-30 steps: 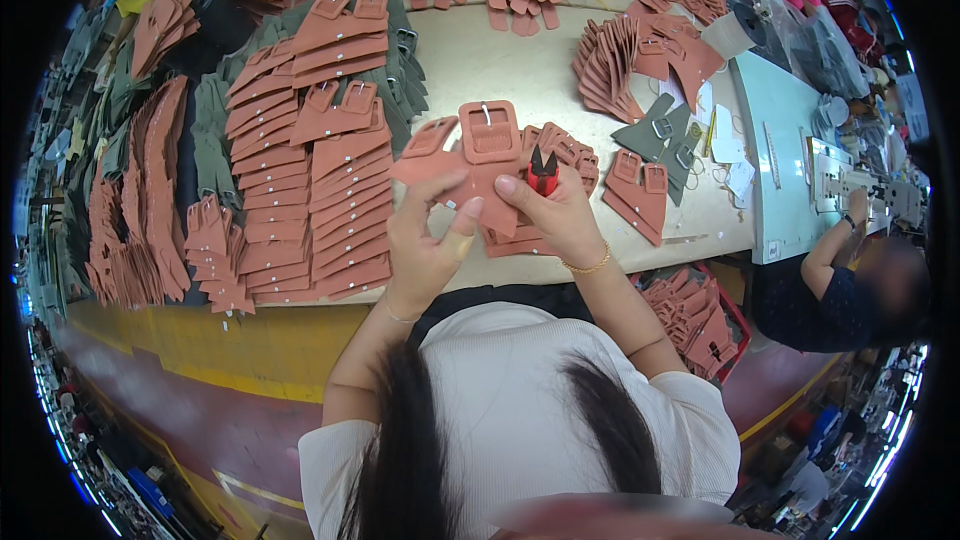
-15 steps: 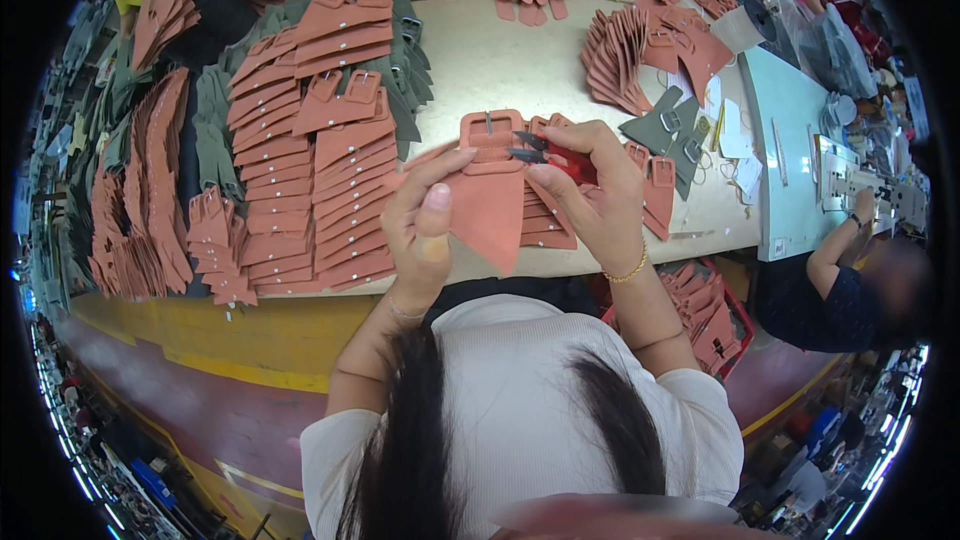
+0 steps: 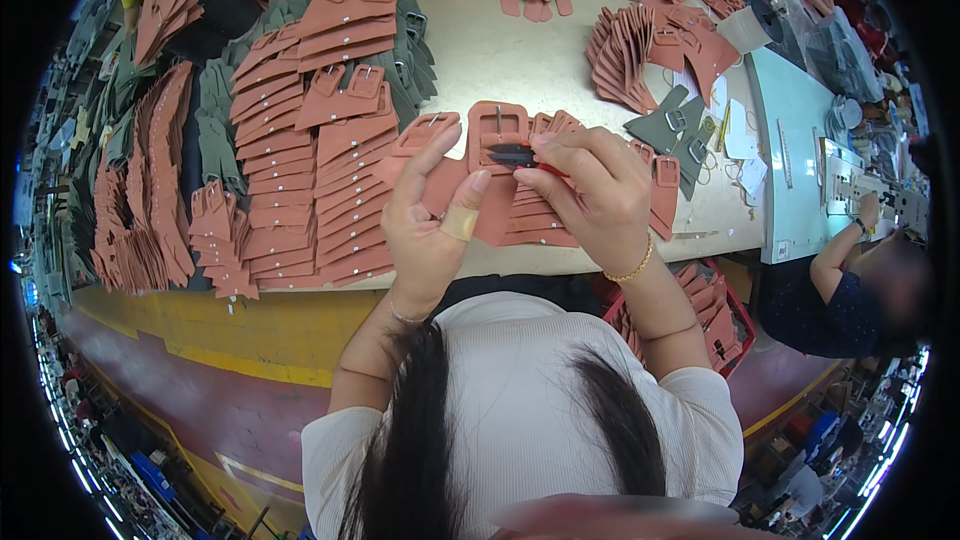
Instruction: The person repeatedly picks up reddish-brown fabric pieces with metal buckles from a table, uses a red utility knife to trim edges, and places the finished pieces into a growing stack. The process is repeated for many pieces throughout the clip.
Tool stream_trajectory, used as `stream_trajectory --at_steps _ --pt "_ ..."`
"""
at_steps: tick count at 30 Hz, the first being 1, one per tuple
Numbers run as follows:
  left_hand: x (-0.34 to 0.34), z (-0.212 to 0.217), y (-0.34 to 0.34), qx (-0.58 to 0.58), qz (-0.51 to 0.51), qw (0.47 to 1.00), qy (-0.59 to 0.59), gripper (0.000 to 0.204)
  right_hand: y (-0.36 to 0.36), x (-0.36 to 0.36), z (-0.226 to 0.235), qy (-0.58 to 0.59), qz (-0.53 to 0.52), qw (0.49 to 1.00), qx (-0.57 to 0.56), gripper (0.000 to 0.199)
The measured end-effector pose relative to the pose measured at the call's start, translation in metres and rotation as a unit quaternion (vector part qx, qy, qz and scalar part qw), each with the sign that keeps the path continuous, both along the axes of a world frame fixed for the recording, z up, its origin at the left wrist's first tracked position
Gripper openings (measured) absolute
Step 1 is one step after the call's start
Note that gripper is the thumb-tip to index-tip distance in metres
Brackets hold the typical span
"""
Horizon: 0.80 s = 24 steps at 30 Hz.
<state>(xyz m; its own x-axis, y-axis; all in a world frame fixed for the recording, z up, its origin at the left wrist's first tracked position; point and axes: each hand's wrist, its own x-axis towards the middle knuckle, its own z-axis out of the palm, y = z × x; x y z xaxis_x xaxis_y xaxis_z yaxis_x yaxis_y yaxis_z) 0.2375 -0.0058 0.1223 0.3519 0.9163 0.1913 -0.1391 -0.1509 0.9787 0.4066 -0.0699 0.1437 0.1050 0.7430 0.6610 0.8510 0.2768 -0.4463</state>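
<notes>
In the middle, my left hand point(image 3: 428, 235), with a plaster on its thumb, is closed on a coral buckle piece point(image 3: 491, 218). A square covered buckle with a metal prong point(image 3: 497, 112) tops the piece, and a second coral buckle point(image 3: 432, 123) shows behind my left fingers; whether both belong to one piece I cannot tell. My right hand point(image 3: 605, 185) grips red-handled thread snips point(image 3: 512, 155), their dark blades lying over the lower part of the buckle. Under and beside my right hand lies a row of overlapping coral pieces point(image 3: 540, 215).
Tall overlapping stacks of coral buckle pieces point(image 3: 350, 200) fill the table's left, with green pieces point(image 3: 408, 70) among them. Right are fanned coral pieces point(image 3: 618, 55), green pieces point(image 3: 672, 118), and a pale-blue sewing table point(image 3: 800, 160) where another person works. A red crate point(image 3: 738, 315) stands below.
The coral piece has turned and moved slightly up, so a second buckle shows at left. The snips have shifted left and down across the front buckle. My left thumb has moved right.
</notes>
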Motion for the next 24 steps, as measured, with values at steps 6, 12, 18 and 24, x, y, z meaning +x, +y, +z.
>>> stream_trajectory --at_steps 6,12,18,24 --pt "-0.004 0.002 -0.003 -0.018 -0.031 0.999 0.034 0.038 0.001 -0.002 -0.003 0.012 -0.009 1.0 0.01 0.03" --pt "0.0 -0.002 -0.005 0.005 -0.022 0.999 0.023 0.039 -0.001 -0.002 -0.008 -0.001 -0.01 1.0 0.027 0.027" --pt "0.0 -0.001 -0.006 0.046 -0.033 0.998 0.036 0.042 0.001 -0.003 -0.018 0.198 0.006 0.98 0.026 0.03" --pt "0.001 0.005 -0.009 -0.042 -0.102 0.993 -0.03 0.05 -0.003 -0.01 -0.017 0.234 0.028 0.971 -0.042 0.034"
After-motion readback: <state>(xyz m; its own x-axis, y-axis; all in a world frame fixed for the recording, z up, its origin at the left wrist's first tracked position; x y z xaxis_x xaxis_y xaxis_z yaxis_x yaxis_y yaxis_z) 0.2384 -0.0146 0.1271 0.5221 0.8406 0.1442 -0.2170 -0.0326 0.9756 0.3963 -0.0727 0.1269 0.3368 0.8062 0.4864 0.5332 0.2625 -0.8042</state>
